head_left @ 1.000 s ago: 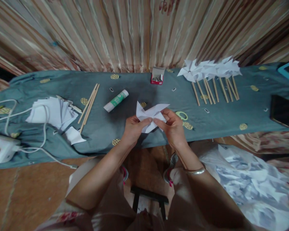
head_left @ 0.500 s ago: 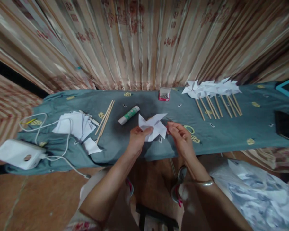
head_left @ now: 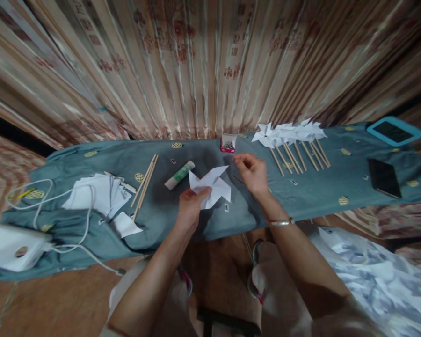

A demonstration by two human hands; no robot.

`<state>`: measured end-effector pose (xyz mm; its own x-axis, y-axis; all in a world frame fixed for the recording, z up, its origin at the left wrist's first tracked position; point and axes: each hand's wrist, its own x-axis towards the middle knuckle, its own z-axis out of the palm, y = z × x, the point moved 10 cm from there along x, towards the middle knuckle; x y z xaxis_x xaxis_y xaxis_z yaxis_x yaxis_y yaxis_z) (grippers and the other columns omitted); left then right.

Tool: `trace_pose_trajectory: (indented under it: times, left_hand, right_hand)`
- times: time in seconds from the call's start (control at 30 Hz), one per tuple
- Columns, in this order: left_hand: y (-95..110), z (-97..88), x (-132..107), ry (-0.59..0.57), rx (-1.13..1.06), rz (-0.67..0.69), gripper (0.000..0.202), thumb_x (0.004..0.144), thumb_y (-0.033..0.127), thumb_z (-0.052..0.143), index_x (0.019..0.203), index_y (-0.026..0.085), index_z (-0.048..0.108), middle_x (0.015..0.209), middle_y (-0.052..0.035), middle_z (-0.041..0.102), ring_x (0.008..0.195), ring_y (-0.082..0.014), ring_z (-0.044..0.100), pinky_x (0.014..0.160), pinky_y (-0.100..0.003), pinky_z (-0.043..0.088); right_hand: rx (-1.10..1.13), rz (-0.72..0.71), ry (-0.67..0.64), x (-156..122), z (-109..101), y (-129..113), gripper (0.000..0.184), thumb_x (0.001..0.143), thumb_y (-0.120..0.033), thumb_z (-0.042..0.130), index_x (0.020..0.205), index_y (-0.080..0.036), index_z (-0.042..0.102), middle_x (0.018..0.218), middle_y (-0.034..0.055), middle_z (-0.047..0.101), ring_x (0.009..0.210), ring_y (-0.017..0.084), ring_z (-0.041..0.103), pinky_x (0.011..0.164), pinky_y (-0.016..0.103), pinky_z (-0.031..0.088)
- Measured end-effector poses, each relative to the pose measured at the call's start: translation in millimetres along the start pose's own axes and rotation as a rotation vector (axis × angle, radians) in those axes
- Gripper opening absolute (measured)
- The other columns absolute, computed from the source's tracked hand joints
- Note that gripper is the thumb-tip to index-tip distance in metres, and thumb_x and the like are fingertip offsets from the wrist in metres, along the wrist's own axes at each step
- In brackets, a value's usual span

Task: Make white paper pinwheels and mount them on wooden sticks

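Observation:
My left hand (head_left: 191, 206) pinches a white folded paper pinwheel (head_left: 212, 186), thumb on top near its middle. My right hand (head_left: 250, 172) is to the right of the pinwheel and apart from it. Its fingertips are pressed together, just below a small open red-and-white box (head_left: 228, 143) of shiny metal pins. Whatever they hold, if anything, is too small to make out. A green-and-white glue stick (head_left: 179, 175) lies to the left of the pinwheel.
Finished pinwheels on wooden sticks (head_left: 298, 135) lie at the back right. Loose sticks (head_left: 145, 185), stacked paper (head_left: 91, 193) and a white corded device (head_left: 16, 245) are on the left. A phone (head_left: 384, 178) and a blue-framed tablet (head_left: 395, 131) sit far right; a plastic bag (head_left: 379, 276) stands below.
My right hand has moved away from the pinwheel's right edge, up towards the pin box. My left hand still holds the pinwheel. The whole view has shifted slightly.

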<state>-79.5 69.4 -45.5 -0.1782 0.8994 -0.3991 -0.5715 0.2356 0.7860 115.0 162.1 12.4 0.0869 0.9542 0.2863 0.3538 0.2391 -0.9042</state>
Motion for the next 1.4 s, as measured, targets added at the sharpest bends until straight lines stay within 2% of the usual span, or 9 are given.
trace_pose_trajectory:
  times: [0.1,0.2,0.3,0.47,0.67,0.93,1.13,1.27,1.4]
  left_hand:
    - [0,-0.7,-1,0.009,0.008,-0.008,0.035,0.041,0.029,0.091,0.067,0.014,0.074,0.065,-0.0015,0.072,0.057,-0.0127,0.062,0.063,-0.025,0.046]
    - [-2,-2.4,-1,0.025,0.026,-0.015,0.035,0.04,0.031,0.09,0.066,0.014,0.073,0.064,-0.0015,0.072,0.056,-0.0127,0.061,0.061,-0.025,0.045]
    - [-6,-2.8,-1,0.031,0.043,-0.025,0.035,0.039,0.031,0.089,0.065,0.014,0.073,0.064,-0.0017,0.072,0.056,-0.0128,0.06,0.06,-0.025,0.045]
    - [-10,0.2,-3,0.019,0.042,-0.053,0.032,0.04,0.029,0.088,0.064,0.014,0.073,0.065,-0.0026,0.072,0.057,-0.0136,0.061,0.06,-0.026,0.047]
    - [-10,4.9,-7,-0.015,0.041,-0.061,0.031,0.041,0.03,0.088,0.064,0.014,0.074,0.064,-0.0028,0.072,0.056,-0.013,0.06,0.06,-0.025,0.047]
    - [-11,3.6,-8,-0.001,0.029,-0.086,0.03,0.04,0.029,0.089,0.062,0.014,0.074,0.062,-0.0031,0.072,0.053,-0.0125,0.058,0.056,-0.025,0.046]
    - [-12,3.9,-7,-0.006,0.035,-0.077,0.029,0.041,0.03,0.088,0.062,0.015,0.075,0.064,-0.0034,0.072,0.054,-0.0136,0.059,0.057,-0.026,0.046]
    - [-12,2.7,-7,0.005,0.034,-0.068,0.03,0.04,0.031,0.088,0.062,0.014,0.075,0.064,-0.0034,0.072,0.054,-0.0135,0.059,0.057,-0.025,0.046]
    - [-11,1.5,-4,0.005,0.026,-0.054,0.031,0.04,0.029,0.089,0.062,0.013,0.074,0.062,-0.003,0.072,0.054,-0.0124,0.059,0.057,-0.024,0.046]
  right_hand:
    - [-0.255,-0.036,-0.025,30,4,0,0.019,0.084,-0.026,0.056,0.089,-0.018,0.073,0.08,0.0037,0.073,0.072,0.019,0.064,0.076,0.034,0.05]
    - [-0.445,-0.105,-0.067,50,14,-2,0.022,0.085,-0.017,0.053,0.095,-0.017,0.073,0.103,0.0096,0.074,0.092,0.023,0.066,0.09,0.039,0.05]
    - [-0.615,-0.156,-0.109,65,28,1,0.026,0.085,-0.012,0.052,0.1,-0.014,0.073,0.128,0.0151,0.065,0.12,0.027,0.059,0.107,0.04,0.042]
    - [-0.757,-0.164,-0.163,84,43,12,0.025,0.085,-0.01,0.054,0.098,-0.01,0.076,0.14,0.0196,0.056,0.131,0.031,0.051,0.113,0.043,0.037]
    - [-0.784,-0.24,-0.208,95,55,13,0.021,0.081,-0.011,0.058,0.089,-0.01,0.078,0.139,0.0197,0.056,0.136,0.034,0.043,0.117,0.049,0.031]
    - [-0.812,-0.222,-0.252,105,67,22,0.019,0.074,-0.01,0.064,0.089,-0.01,0.076,0.146,0.0177,0.05,0.142,0.034,0.034,0.115,0.054,0.03]
    - [-0.777,-0.229,-0.213,106,69,25,0.016,0.074,-0.004,0.061,0.081,-0.009,0.074,0.144,0.0183,0.053,0.141,0.031,0.036,0.116,0.049,0.031]
    - [-0.727,-0.214,-0.146,109,63,26,0.015,0.079,-0.004,0.058,0.076,-0.01,0.072,0.136,0.0187,0.058,0.138,0.028,0.039,0.115,0.048,0.031]
    - [-0.556,-0.236,-0.014,107,42,16,0.013,0.076,-0.005,0.064,0.068,-0.015,0.067,0.126,0.0138,0.063,0.131,0.029,0.046,0.112,0.05,0.036]
